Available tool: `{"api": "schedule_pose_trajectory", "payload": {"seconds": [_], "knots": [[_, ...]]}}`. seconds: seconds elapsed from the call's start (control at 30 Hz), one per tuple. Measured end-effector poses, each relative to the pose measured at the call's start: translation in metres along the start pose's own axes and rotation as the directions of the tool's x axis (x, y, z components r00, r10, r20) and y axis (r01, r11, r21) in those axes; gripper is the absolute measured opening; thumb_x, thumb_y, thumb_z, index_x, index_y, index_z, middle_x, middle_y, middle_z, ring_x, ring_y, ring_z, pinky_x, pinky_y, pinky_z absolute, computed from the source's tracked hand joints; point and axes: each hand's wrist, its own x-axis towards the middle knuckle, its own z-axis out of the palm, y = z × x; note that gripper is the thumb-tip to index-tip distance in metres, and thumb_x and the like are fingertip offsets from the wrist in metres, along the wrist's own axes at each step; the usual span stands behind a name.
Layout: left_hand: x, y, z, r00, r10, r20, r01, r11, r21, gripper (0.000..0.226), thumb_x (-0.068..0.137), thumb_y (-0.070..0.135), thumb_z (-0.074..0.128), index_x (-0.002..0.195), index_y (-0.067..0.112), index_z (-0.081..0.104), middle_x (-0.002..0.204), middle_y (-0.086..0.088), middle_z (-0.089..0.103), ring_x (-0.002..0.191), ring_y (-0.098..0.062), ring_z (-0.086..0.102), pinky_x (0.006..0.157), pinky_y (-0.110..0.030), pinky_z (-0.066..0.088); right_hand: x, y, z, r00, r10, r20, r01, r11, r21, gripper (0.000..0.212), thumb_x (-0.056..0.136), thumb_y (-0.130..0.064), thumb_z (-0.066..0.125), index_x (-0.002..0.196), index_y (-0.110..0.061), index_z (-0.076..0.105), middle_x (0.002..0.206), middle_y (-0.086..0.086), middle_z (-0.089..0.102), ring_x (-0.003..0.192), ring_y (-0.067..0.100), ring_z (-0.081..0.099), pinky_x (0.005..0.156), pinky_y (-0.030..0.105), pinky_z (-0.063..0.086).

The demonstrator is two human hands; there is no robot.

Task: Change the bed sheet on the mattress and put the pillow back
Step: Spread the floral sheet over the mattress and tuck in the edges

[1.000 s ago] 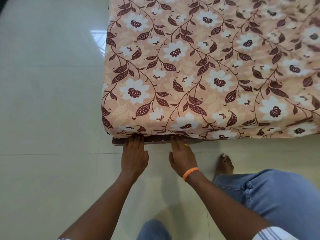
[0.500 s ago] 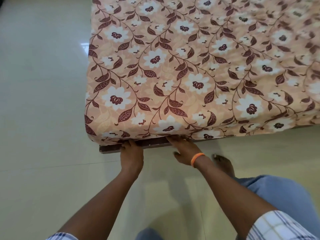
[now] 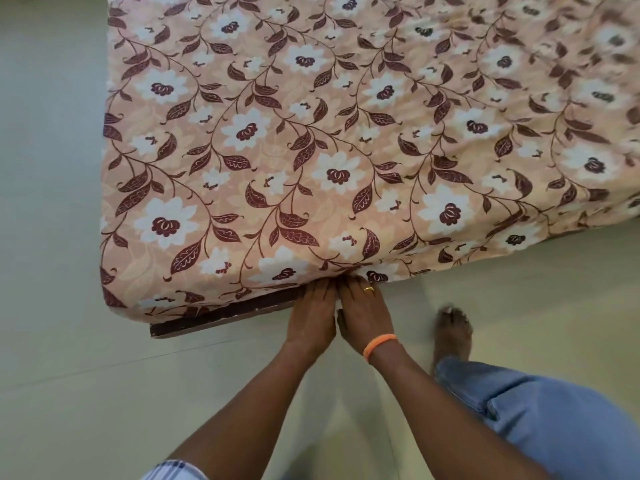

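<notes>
A peach bed sheet (image 3: 346, 133) with white flowers and maroon leaves covers the mattress and hangs over its near edge. Under that edge a dark wooden bed frame (image 3: 221, 315) shows. My left hand (image 3: 313, 315) and my right hand (image 3: 363, 313) lie side by side, palms down, at the near edge. Their straight fingers push in under the sheet's hem, so the fingertips are hidden. The right hand wears a gold ring and an orange wristband. No pillow is in view.
Pale glossy floor tiles (image 3: 62, 393) lie left of and in front of the bed. My bare right foot (image 3: 452, 329) and a knee in blue jeans (image 3: 540, 420) are at the lower right, close to the bed edge.
Both hands have slid to the right along the near edge and come together. They were apart near the left corner before. The view has shifted right with them.
</notes>
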Motion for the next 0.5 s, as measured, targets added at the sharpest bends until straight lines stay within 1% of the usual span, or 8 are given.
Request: {"api": "schedule_pose_trajectory", "payload": {"seconds": [0.13,0.23,0.27,0.3,0.33,0.4,0.47,0.5], "knots": [[0.004,-0.007,0.016,0.999,-0.003,-0.046,0.003,1.0,-0.005,0.081,0.062,-0.005,0.075,0.139,0.003,0.051,0.14,-0.017,0.055,0.131,-0.034,0.051,0.113,-0.045,0.035,0.018,0.001,0.006,0.999,0.02,0.035,-0.021,0.999,0.032,0.071,0.057,-0.012,0.079,0.125,-0.008,0.061,0.125,0.012,0.057,0.119,0.034,0.055,0.106,0.043,0.043],[0.009,-0.005,0.013,1.0,-0.019,0.001,0.019,1.0,-0.004,0.086,0.069,0.005,0.072,0.148,0.009,0.04,0.152,-0.011,0.042,0.142,-0.03,0.037,0.119,-0.041,0.022,0.014,0.006,0.011,0.997,0.022,0.072,-0.025,0.999,0.031,0.086,0.059,-0.022,0.08,0.139,-0.011,0.05,0.141,0.009,0.049,0.135,0.03,0.043,0.118,0.046,0.016],[0.012,-0.002,0.01,0.999,-0.029,0.018,0.029,1.0,0.007,0.085,0.073,0.008,0.07,0.15,0.011,0.035,0.155,-0.008,0.038,0.145,-0.028,0.031,0.12,-0.039,0.018,0.013,0.011,0.01,0.997,-0.005,0.08,0.004,1.0,0.007,0.089,0.058,-0.024,0.081,0.141,-0.013,0.048,0.143,0.007,0.047,0.137,0.028,0.042,0.117,0.047,0.011],[0.013,0.003,0.008,0.998,-0.045,0.033,0.044,0.999,0.019,0.083,0.078,0.01,0.067,0.152,0.013,0.031,0.157,-0.006,0.034,0.147,-0.026,0.026,0.121,-0.037,0.015,0.014,0.016,0.007,0.995,-0.034,0.094,0.034,0.999,-0.001,0.088,0.058,-0.022,0.081,0.139,-0.014,0.05,0.143,0.007,0.049,0.136,0.028,0.043,0.116,0.049,0.01],[0.014,0.008,0.007,0.997,-0.067,0.045,0.066,0.997,0.032,0.08,0.082,0.011,0.063,0.153,0.014,0.028,0.158,-0.005,0.031,0.147,-0.024,0.024,0.121,-0.035,0.012,0.017,0.021,0.003,0.993,-0.059,0.103,0.056,0.998,0.025,0.08,0.06,-0.02,0.078,0.136,-0.015,0.054,0.139,0.006,0.052,0.134,0.028,0.045,0.117,0.05,0.015],[0.014,0.016,0.008,0.99,-0.117,0.074,0.114,0.993,0.04,0.071,0.087,0.011,0.058,0.152,0.015,0.029,0.155,-0.006,0.034,0.145,-0.024,0.027,0.121,-0.034,0.014,0.024,0.024,-0.008,0.991,-0.053,0.122,0.03,0.982,0.188,0.051,0.073,-0.014,0.066,0.124,-0.017,0.062,0.128,0.007,0.062,0.124,0.031,0.052,0.114,0.048,0.032],[0.014,0.021,0.007,0.984,-0.164,0.074,0.166,0.986,-0.023,0.057,0.089,0.006,0.055,0.143,0.013,0.042,0.144,-0.011,0.046,0.134,-0.027,0.041,0.114,-0.037,0.034,0.025,0.025,-0.018,0.993,-0.028,0.119,-0.015,0.94,0.34,0.031,0.081,-0.012,0.056,0.11,-0.014,0.067,0.112,0.011,0.069,0.108,0.034,0.06,0.099,0.042,0.046],[0.014,0.022,0.007,0.984,-0.169,0.064,0.173,0.983,-0.069,0.045,0.089,0.003,0.053,0.133,0.012,0.053,0.132,-0.013,0.056,0.122,-0.029,0.052,0.1,-0.039,0.047,0.022,0.026,-0.022,0.995,-0.017,0.101,-0.022,0.926,0.376,0.024,0.083,-0.012,0.054,0.102,-0.012,0.069,0.104,0.012,0.071,0.099,0.034,0.063,0.091,0.039,0.051]]}}
